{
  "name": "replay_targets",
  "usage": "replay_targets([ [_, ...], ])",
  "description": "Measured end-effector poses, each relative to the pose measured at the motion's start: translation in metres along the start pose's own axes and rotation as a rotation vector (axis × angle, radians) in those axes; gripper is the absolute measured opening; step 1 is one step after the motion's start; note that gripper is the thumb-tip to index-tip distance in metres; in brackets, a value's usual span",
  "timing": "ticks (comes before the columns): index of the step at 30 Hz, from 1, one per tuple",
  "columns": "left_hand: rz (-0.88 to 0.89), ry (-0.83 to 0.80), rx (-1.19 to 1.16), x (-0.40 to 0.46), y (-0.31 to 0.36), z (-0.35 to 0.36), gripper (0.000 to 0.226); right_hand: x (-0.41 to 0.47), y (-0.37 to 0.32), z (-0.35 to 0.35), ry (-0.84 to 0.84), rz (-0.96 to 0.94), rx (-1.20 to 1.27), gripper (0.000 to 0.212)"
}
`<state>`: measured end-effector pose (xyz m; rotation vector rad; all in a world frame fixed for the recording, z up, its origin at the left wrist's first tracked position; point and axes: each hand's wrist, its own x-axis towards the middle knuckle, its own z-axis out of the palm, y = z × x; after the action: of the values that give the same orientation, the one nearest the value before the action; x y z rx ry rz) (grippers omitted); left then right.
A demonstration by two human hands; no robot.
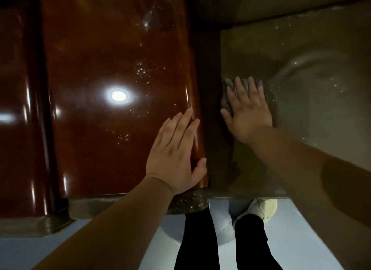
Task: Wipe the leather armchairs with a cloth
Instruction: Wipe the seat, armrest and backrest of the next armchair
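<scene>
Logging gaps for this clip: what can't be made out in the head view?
- Cloth: mostly covered by the right hand; its extent is unclear.
- Seat: dim, cut off at the right edge.
- Armrest: glare hides its surface; the left hand rests on it.
- Left foot: hidden by the leg.

You have one wide-angle view from your head, facing steeply down and close over the glossy brown armrest (112, 88) and seat (301, 84), with the floor (301, 239) at the bottom edge.
</scene>
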<state>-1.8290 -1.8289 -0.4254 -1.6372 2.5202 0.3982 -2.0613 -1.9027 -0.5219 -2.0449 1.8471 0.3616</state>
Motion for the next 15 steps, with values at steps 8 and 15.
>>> replay_targets([
  [8, 0.024, -0.047, -0.017, -0.001, -0.002, -0.003, 0.089, -0.039, 0.012, 0.015, -0.266, -0.726, -0.214, 0.072],
  [15, 0.046, -0.05, -0.037, 0.001, -0.007, -0.002, 0.087, 0.039, 0.003, -0.024, -0.076, 0.037, 0.003, 0.077],
])
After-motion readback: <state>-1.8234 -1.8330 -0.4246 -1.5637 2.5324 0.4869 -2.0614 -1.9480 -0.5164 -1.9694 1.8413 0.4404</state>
